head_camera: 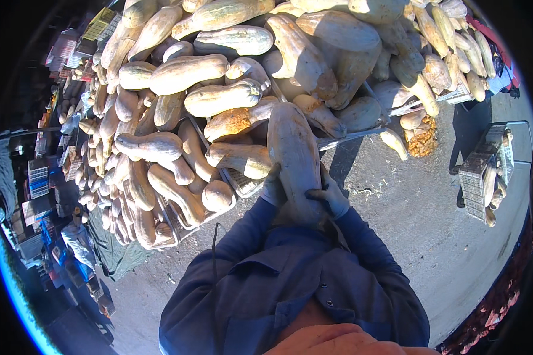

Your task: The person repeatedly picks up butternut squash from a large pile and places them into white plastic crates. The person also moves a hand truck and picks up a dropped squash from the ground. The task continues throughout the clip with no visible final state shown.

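A large tan squash (295, 155) is held upright before my chest, its rounded end pointing away from me. My left hand (273, 186), in a work glove, grips its left side. On the other side my gloved right hand (331, 193) presses against it, thumb across the front. Just beyond lies a heap of long squashes in plastic crates. A squash with a broken orange patch (237, 122) rests near the held one, and another squash (242, 159) lies to the left of my left hand. The lower end of the held squash is partly in shadow.
A white plastic crate (244, 186) edges the heap. Broken orange squash pulp (422, 140) lies on the pavement (395, 222). To the right stands a cart (477, 177) with a crate and squashes. Stacked crates (37, 177) and a dark green tarp (115, 244) are at left. Part of a person (502, 80) shows far right.
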Available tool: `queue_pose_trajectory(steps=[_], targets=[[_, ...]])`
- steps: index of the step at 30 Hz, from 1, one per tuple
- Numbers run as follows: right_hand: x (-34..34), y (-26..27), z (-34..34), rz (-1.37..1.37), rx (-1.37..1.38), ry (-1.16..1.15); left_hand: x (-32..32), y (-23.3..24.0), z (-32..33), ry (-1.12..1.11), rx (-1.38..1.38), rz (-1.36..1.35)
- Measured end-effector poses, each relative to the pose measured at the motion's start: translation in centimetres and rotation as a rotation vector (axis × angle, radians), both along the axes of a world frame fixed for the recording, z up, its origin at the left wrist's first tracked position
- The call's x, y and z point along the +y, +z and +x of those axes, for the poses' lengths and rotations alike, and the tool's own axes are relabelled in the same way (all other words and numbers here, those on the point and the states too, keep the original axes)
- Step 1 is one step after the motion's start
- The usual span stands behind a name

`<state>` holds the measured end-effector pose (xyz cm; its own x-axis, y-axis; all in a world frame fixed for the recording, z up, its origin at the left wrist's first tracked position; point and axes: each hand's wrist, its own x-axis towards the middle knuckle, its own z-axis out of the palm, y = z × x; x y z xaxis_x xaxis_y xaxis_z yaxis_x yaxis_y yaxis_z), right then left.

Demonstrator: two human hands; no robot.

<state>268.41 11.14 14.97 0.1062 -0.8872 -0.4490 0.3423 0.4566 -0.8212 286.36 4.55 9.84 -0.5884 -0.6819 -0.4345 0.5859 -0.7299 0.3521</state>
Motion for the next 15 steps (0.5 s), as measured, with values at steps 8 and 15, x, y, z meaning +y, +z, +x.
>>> queue_pose_trajectory(steps=[8,15], targets=[[13.6,1.0,-14.9,0.059,-0.025,-0.382,8.3,-0.6,-17.6,-0.397,-0.088,0.069],[24.5,-2.3,-24.8,0.018,-0.038,-0.801,15.5,1.2,-33.2,-0.866,-0.139,0.097]])
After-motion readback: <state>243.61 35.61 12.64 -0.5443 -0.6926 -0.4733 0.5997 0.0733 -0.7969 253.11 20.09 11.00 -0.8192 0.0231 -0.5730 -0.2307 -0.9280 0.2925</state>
